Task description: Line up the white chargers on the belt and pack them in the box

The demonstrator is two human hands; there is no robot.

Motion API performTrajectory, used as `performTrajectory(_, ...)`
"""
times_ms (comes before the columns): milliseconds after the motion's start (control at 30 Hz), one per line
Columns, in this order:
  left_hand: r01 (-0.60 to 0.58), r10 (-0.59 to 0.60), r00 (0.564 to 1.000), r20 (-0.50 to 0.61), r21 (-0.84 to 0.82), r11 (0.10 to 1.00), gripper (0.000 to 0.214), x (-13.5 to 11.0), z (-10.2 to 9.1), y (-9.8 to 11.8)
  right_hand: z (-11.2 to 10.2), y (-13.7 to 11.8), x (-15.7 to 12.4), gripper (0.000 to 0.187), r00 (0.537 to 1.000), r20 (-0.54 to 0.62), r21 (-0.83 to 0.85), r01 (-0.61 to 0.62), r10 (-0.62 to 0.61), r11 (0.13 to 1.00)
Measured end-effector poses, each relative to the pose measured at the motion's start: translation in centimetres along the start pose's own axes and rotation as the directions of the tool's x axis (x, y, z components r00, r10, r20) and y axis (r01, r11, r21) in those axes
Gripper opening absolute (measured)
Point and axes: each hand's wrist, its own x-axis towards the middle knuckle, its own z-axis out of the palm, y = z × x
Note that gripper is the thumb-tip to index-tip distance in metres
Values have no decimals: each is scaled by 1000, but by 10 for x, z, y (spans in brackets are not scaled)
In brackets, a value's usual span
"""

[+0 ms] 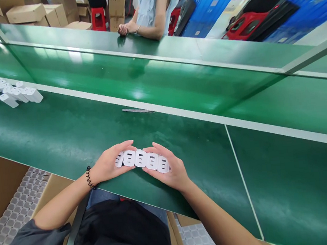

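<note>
Between my two hands is a row of several white charger blocks [140, 158], pressed side by side with their slotted port faces toward me. My left hand [109, 163] closes around the left end of the row, thumb and fingers above and below. Around the right end, my right hand [169, 166] grips the same row. The row is just over the green bench near its front edge; I cannot tell whether it touches the surface. Beyond my hands lies a pair of metal tweezers [138, 110]. The blocks' far sides are hidden.
More white charger blocks [8, 88] are heaped on the green bench [64, 121] at the left. Boxes of packed white pieces [17, 204] stand below the front edge. A pale rail [180, 115] runs along the bench. A person [152, 14] leans on the far counter.
</note>
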Motion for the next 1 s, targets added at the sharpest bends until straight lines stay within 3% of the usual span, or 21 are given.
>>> performTrajectory(133, -118, 119, 993, -27, 11, 993, 78, 4, -2, 11, -8, -8, 1, 82, 994, -37, -43, 101, -103, 994)
performTrajectory(267, -157, 158, 985, -69, 24, 987, 78, 6, -1, 17, -11, -10, 0, 82, 991, -59, -45, 118, -121, 992)
performTrajectory(500, -130, 132, 983, -124, 22, 991, 82, 4, 1, 23, -10, -16, 1, 82, 986, -88, -46, 141, -145, 989)
performTrajectory(1000, -116, 111, 993, -47, -116, 987, 93, 0, -10, 36, -14, -17, -2, 83, 993, -59, 33, 106, -104, 994)
